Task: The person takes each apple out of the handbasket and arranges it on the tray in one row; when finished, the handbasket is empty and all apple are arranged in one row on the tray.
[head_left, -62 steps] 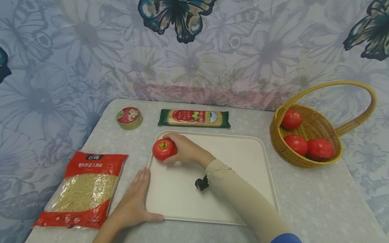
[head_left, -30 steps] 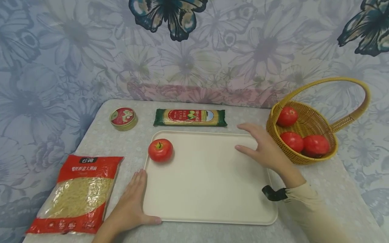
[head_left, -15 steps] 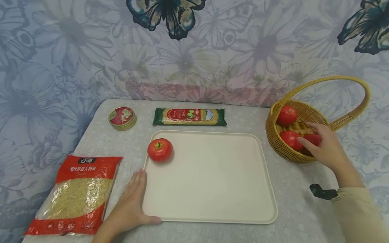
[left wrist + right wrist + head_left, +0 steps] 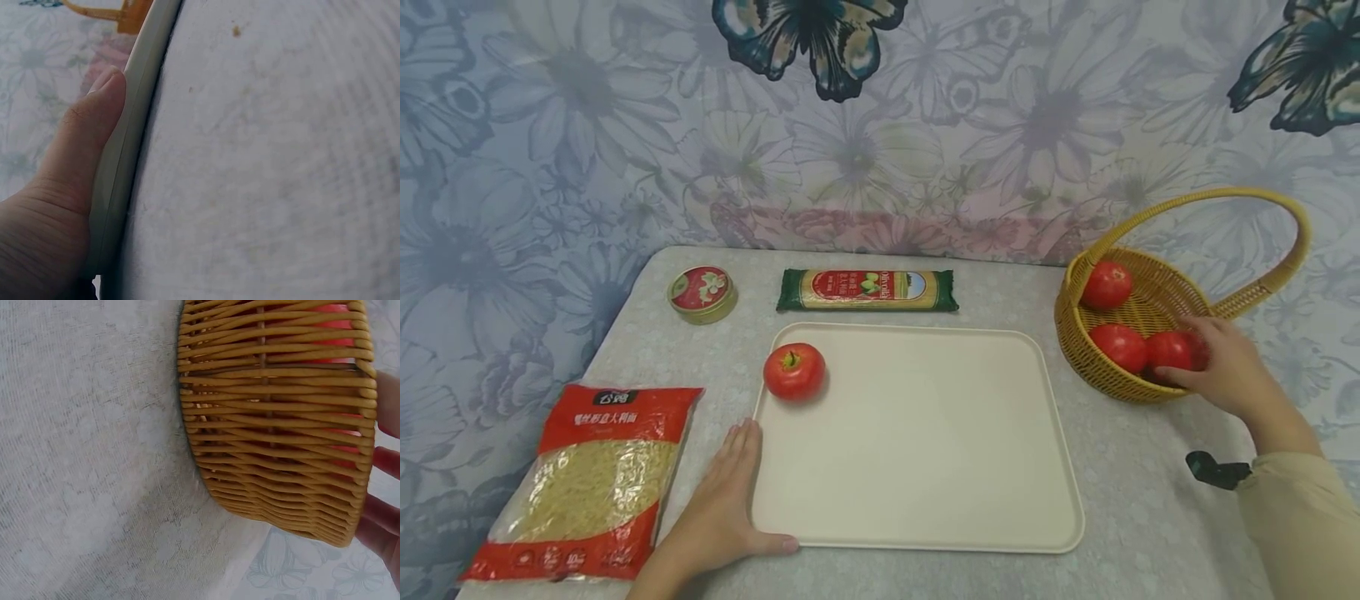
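My right hand [image 4: 1232,371] reaches over the near right rim of a yellow wicker basket [image 4: 1093,371], with thumb and fingers around a red tomato [image 4: 1171,350]. Two more tomatoes lie inside, one of them touching the gripped one. In the right wrist view the woven basket wall [image 4: 275,425] hides most of the tomatoes, and only parts of the fingers show past the rim. My left hand [image 4: 718,500] rests with straight fingers against the near left corner of a cream tray [image 4: 917,442]. A single tomato [image 4: 793,372] stands stem up in the tray's far left corner.
A red bag of pasta [image 4: 602,467] lies left of my left hand. Behind the tray are a round tin [image 4: 702,293] and a long spaghetti pack [image 4: 867,290]. The basket's tall handle [image 4: 1247,193] arches above it. A patterned wall covering [image 4: 880,167] stands behind the table.
My right hand let go of the tomato on the tray, moved right to the basket and now grips another tomato there. The left hand stays at the tray's corner.
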Demonstrator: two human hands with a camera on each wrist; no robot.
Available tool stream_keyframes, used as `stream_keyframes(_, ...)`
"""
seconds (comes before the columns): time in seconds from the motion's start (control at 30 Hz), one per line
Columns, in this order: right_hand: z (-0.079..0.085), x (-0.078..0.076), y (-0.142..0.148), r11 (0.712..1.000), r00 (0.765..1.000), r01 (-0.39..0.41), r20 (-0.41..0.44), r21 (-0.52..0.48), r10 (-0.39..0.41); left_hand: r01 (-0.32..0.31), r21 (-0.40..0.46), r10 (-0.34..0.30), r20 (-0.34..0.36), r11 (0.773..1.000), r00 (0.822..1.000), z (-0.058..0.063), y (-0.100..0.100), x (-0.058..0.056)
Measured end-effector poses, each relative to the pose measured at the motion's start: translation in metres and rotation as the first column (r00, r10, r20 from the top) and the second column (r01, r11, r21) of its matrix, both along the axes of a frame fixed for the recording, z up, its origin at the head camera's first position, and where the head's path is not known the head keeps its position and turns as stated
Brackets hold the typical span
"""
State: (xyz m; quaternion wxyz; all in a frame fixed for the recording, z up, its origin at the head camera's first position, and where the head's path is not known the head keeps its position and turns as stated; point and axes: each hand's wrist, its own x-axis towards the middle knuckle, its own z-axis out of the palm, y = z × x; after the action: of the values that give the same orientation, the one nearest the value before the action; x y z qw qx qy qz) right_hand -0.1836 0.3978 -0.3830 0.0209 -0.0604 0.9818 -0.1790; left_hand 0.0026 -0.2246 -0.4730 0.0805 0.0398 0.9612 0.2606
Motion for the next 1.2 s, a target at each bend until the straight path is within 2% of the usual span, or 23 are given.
stream_keyframes(0.27, -0.006, -0.008, -0.001, 0.994, 0.997, -0.005, 0.072, 0.106, -0.002, -0.004, 0.005, 0.004, 0.006, 1.000, 1.000, -0.001, 0.001, 0.001)
stream_keyframes(0.47, -0.005, -0.015, -0.005, 0.986, 0.987, 0.037, 0.147, 0.162, -0.061, -0.008, 0.007, 0.008, 0.010, 1.000, 1.000, 0.000, 0.001, 0.001)
stream_keyframes(0.67, -0.010, -0.019, -0.007, 0.974, 0.989, 0.067, 0.113, 0.217, -0.093, -0.013, 0.014, 0.012, 0.028, 1.000, 1.000, 0.000, 0.002, 0.001)
stream_keyframes(0.83, -0.013, -0.020, -0.008, 0.974, 0.989, 0.114, 0.071, 0.197, -0.130, -0.019, 0.015, 0.019, 0.039, 1.000, 0.999, 0.001, 0.003, 0.000)
stream_keyframes(1.03, -0.013, -0.020, -0.011, 0.967, 0.966, 0.196, 0.138, 0.161, -0.219, -0.018, 0.011, 0.018, 0.032, 1.000, 0.999, 0.001, 0.002, 0.001)
stream_keyframes(1.2, -0.013, -0.022, -0.012, 0.961, 0.956, 0.219, 0.159, 0.166, -0.246, -0.016, 0.001, 0.016, 0.021, 1.000, 1.000, -0.003, 0.000, 0.000)
